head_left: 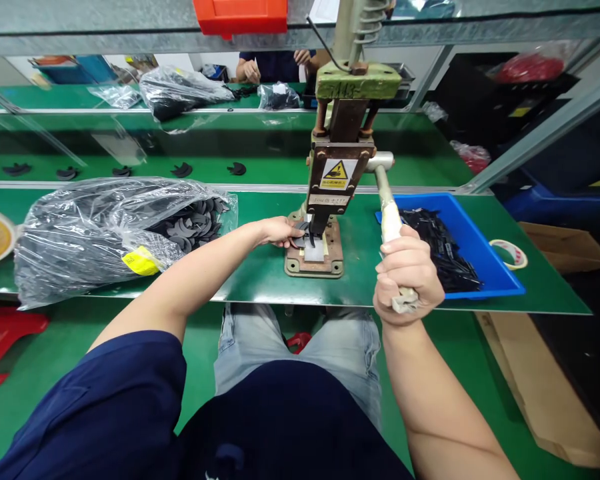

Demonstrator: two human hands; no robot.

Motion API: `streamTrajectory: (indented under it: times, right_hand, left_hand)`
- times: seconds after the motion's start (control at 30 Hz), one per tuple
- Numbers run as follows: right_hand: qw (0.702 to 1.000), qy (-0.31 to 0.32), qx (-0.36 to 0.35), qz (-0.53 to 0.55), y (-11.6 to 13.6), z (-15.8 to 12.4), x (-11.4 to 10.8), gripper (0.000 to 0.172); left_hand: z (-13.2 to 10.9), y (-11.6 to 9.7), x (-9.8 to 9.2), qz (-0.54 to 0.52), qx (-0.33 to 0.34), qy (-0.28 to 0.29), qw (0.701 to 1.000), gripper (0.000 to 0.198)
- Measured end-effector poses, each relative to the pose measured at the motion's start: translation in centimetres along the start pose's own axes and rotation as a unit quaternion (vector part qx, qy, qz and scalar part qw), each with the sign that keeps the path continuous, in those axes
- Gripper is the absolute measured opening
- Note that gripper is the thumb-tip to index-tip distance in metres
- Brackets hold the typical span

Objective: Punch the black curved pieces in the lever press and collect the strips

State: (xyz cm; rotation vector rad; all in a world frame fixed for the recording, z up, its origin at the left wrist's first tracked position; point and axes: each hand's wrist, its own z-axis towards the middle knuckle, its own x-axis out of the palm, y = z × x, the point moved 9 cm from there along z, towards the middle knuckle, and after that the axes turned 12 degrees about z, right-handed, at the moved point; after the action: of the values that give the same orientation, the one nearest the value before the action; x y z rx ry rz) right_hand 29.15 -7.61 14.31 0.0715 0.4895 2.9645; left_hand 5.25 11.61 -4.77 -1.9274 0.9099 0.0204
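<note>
A hand-lever press (pixel 341 120) stands on the green bench in front of me. Fingers of my left hand (pixel 279 231) pinch a dark curved plastic part (pixel 300 237) at the press base (pixel 313 267), under the ram. The part's far side is partly hidden by the ram. My right hand (pixel 409 277) is wrapped round the tape-covered press lever (pixel 390 210), which points down toward me. To the left of the press lies a clear plastic bag (pixel 95 233) with many similar dark curved parts (pixel 195 225) at its open mouth.
At the right sits a blue tray (pixel 480 247) of thin black parts, beside a tape roll (pixel 509 255). Dark curved parts (pixel 182 170) lie spaced along the green strip behind. Across the bench a person's hands (pixel 253 71) show. A red bin (pixel 241 17) hangs overhead.
</note>
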Motion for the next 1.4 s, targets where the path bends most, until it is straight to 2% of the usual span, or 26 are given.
streamTrajectory:
  times: [0.13,0.23,0.33,0.4,0.47,0.53,0.57,0.63,0.7,0.8,0.93,1.17,1.2,1.33,1.4]
  right_hand:
    - [1.000,0.001,-0.013,0.016,0.7,1.8,0.5,0.019]
    - [0.998,-0.036,-0.016,0.049,0.8,6.4,0.7,0.016]
    - [0.993,-0.036,-0.011,0.109,-0.2,11.8,0.9,0.051]
    - [0.992,-0.019,-0.003,0.127,-1.3,13.2,0.7,0.066]
    - [0.994,-0.029,0.040,0.097,-3.1,11.7,-0.1,0.068]
    - [0.990,-0.046,0.131,0.040,-5.4,7.3,-0.9,0.056]
    - [0.986,-0.033,0.163,0.031,-6.0,4.6,-0.7,0.043]
    - [0.968,0.031,0.245,0.032,-7.0,-1.2,1.1,0.031]
    - [0.944,0.096,0.312,0.043,-7.2,-6.0,3.5,0.033]
    - [0.918,0.140,0.366,0.064,-6.7,-9.7,6.4,0.032]
    - [0.910,0.128,0.384,0.085,-6.4,-10.3,7.5,0.027]
    - [0.919,0.089,0.370,0.108,-5.2,-10.3,6.9,0.029]
    - [0.922,0.080,0.363,0.108,-4.8,-10.1,6.8,0.030]
    - [0.936,0.039,0.337,0.097,-2.5,-9.3,6.3,0.026]
    - [0.940,0.030,0.327,0.087,-1.4,-9.0,6.2,0.023]
  left_hand:
    - [-0.9,-0.1,0.7,-0.041,-0.038,0.009,0.998,0.019]
    - [-1.7,-0.4,1.3,-0.068,-0.036,-0.015,0.997,0.018]
    - [-2.5,-0.7,1.5,-0.080,-0.009,-0.051,0.995,0.020]
    - [-3.4,-0.7,1.5,-0.080,0.015,-0.069,0.994,0.022]
    - [-5.0,-0.5,1.3,-0.067,0.044,-0.082,0.993,0.026]
    - [-7.1,-0.6,1.4,-0.047,0.081,-0.084,0.992,0.028]
    - [-8.4,-0.8,1.7,-0.040,0.100,-0.082,0.991,0.029]
    - [-11.0,-1.3,2.3,-0.037,0.135,-0.077,0.987,0.032]
    - [-13.3,-2.2,3.2,-0.034,0.161,-0.072,0.984,0.035]
    - [-15.4,-3.2,4.4,-0.017,0.175,-0.071,0.982,0.035]
    - [-16.3,-3.6,5.4,0.006,0.168,-0.073,0.983,0.034]
    - [-18.3,-5.4,5.7,0.035,0.199,-0.113,0.973,0.034]
    - [-18.5,-5.7,6.0,0.030,0.200,-0.103,0.974,0.034]
    - [-19.1,-6.2,8.2,-0.038,0.193,0.010,0.980,0.039]
    - [-19.4,-6.4,8.9,-0.066,0.192,0.044,0.978,0.042]
